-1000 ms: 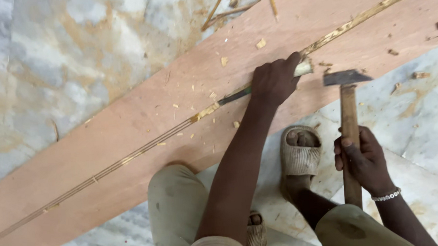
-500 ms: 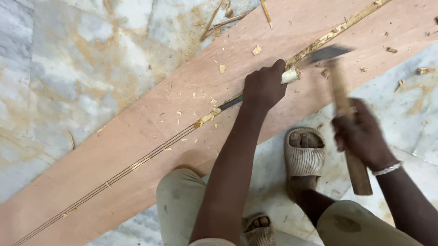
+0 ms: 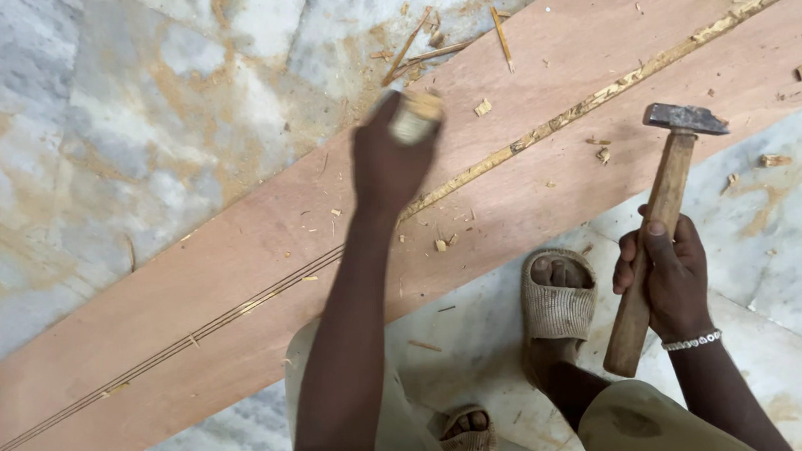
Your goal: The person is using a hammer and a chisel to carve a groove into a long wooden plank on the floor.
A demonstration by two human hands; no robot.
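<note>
A long wooden board lies slanted across the marble floor, with a rough chiselled groove running along it. My left hand is raised over the groove, blurred, closed around a chisel whose pale handle end sticks up; its blade is hidden. My right hand grips the wooden handle of a hammer, whose steel head hangs just above the board's near edge, to the right of my left hand.
Wood chips and splinters litter the board and the floor behind it. My sandalled foot rests on the marble by the board's near edge, another sandal lower down. My knees fill the bottom.
My left hand has lifted the chisel off the groove and swung it left and upright. The hammer has drawn back to the right after coming down at the chisel.
</note>
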